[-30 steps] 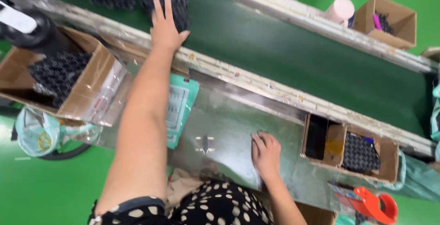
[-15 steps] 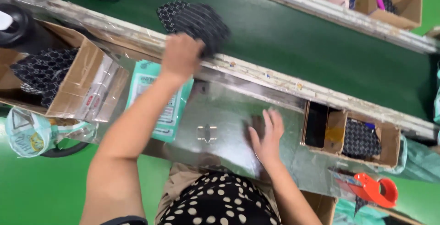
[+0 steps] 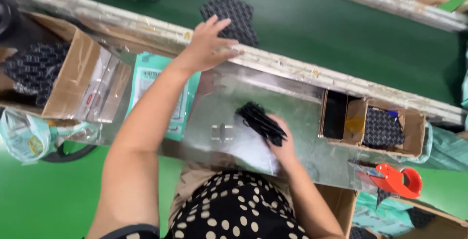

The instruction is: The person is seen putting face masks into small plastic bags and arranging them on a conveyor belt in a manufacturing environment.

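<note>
Left hand (image 3: pixel 207 46) on black pad (image 3: pixel 229 17), right hand (image 3: pixel 282 141) gripping black bundle (image 3: pixel 261 122)

Worktable (image 3: pixel 302 122) shiny metal (scuffed); boxes (image 3: pixel 73 78) matt cardboard; conveyor belt (image 3: pixel 341 34) matt green.

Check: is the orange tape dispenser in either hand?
No: the orange tape dispenser lies on the metal table; the right hand holds a black bundle, the left hand rests at the conveyor edge.

Bright even light, slight motion blur
</note>
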